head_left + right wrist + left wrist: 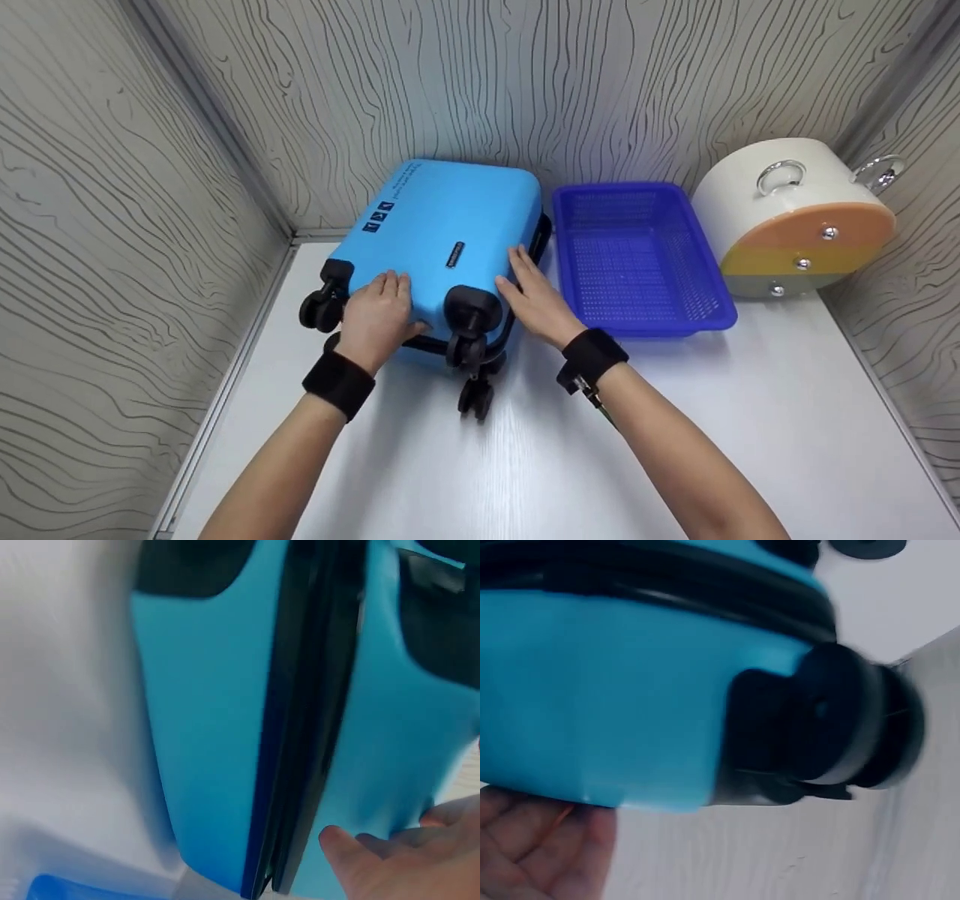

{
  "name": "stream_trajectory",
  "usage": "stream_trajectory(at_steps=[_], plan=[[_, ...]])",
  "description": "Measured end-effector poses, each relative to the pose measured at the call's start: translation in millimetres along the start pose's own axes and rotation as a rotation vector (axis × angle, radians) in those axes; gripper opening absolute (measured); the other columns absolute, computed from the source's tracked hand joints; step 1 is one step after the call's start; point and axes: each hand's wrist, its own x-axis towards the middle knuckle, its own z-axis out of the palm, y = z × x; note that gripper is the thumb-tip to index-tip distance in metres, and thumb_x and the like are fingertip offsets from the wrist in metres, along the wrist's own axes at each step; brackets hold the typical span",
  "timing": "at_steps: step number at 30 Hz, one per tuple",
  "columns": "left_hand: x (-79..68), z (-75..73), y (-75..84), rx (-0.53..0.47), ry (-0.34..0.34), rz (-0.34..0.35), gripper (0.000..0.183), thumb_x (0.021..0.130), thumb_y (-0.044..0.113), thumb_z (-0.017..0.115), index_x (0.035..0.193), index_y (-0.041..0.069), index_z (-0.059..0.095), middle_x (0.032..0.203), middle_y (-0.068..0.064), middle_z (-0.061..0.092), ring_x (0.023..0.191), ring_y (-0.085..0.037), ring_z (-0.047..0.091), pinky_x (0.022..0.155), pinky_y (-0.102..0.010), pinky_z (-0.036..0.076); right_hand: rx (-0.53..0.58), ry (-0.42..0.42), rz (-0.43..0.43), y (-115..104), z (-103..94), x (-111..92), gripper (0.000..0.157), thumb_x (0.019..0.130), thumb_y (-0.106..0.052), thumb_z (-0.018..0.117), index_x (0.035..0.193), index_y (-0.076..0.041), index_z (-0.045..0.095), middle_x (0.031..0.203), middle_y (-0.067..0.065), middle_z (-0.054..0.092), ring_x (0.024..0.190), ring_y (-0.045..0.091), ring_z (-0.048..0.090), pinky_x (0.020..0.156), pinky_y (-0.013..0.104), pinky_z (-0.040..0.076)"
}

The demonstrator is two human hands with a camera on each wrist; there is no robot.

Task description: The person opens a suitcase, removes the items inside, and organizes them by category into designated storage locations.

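Note:
A bright blue hard-shell suitcase [457, 210] lies flat on the white table, its black wheels [472, 345] toward the person. Over the near edge of its top lies the left hand [377, 319], fingers extended on the shell and thumb at the wheel end. The right hand [536, 296] rests against the right side near the front corner, its fingers straight. In the left wrist view, the fingertips [577, 840] touch the shell's edge below a wheel. The right wrist view shows the thumb [345, 847] on the blue shell beside the dark seam [300, 720].
A blue-purple perforated plastic basket [637, 322] stands just right of the suitcase. Beyond it sits a rounded cream box [795, 202] with orange, yellow and grey-green bands, knobs and a metal ring. Wood-patterned walls [525, 90] enclose the table [570, 465] at the back and sides.

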Motion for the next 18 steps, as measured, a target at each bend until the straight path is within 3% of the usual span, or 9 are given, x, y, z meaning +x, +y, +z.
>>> stream_trajectory(at_steps=[5, 11, 14, 18], plan=[[18.1, -4.4, 29.5, 0.094, -0.070, -0.073, 0.093, 0.071, 0.067, 0.083, 0.127, -0.005, 0.069, 0.118, -0.024, 0.071, 0.104, -0.033, 0.071, 0.068, -0.042, 0.061, -0.014, -0.017, -0.006, -2, -16.3, -1, 0.073, 0.109, -0.053, 0.037, 0.165, -0.014, 0.012, 0.172, 0.007, 0.000, 0.156, 0.027, 0.003, 0.123, 0.053, 0.010], [36.8, -8.7, 56.0, 0.152, -0.190, -0.130, 0.092, 0.079, 0.072, 0.073, 0.132, -0.003, 0.067, 0.122, -0.022, 0.070, 0.108, -0.032, 0.070, 0.061, -0.041, 0.061, -0.173, -0.084, -0.023, -11, -31.0, 0, 0.077, 0.103, -0.062, 0.044, 0.164, -0.021, 0.022, 0.171, 0.007, 0.001, 0.156, 0.029, -0.001, 0.122, 0.060, 0.009], [39.1, -6.3, 63.1, 0.146, -0.151, -0.143, 0.089, 0.080, 0.071, 0.073, 0.131, -0.001, 0.068, 0.123, -0.021, 0.070, 0.109, -0.031, 0.070, 0.065, -0.040, 0.061, -0.276, -0.120, -0.053, -16, -35.9, 3, 0.078, 0.101, -0.061, 0.051, 0.163, -0.021, 0.026, 0.171, 0.010, 0.003, 0.156, 0.032, -0.002, 0.121, 0.062, 0.010], [35.7, 0.8, 67.7, 0.116, -0.024, -0.150, 0.083, 0.080, 0.067, 0.076, 0.130, 0.001, 0.070, 0.123, -0.018, 0.071, 0.109, -0.030, 0.070, 0.077, -0.038, 0.060, -0.426, -0.193, -0.132, -25, -38.0, 11, 0.081, 0.100, -0.060, 0.055, 0.163, -0.019, 0.026, 0.170, 0.012, 0.008, 0.156, 0.034, -0.002, 0.122, 0.059, 0.007]])
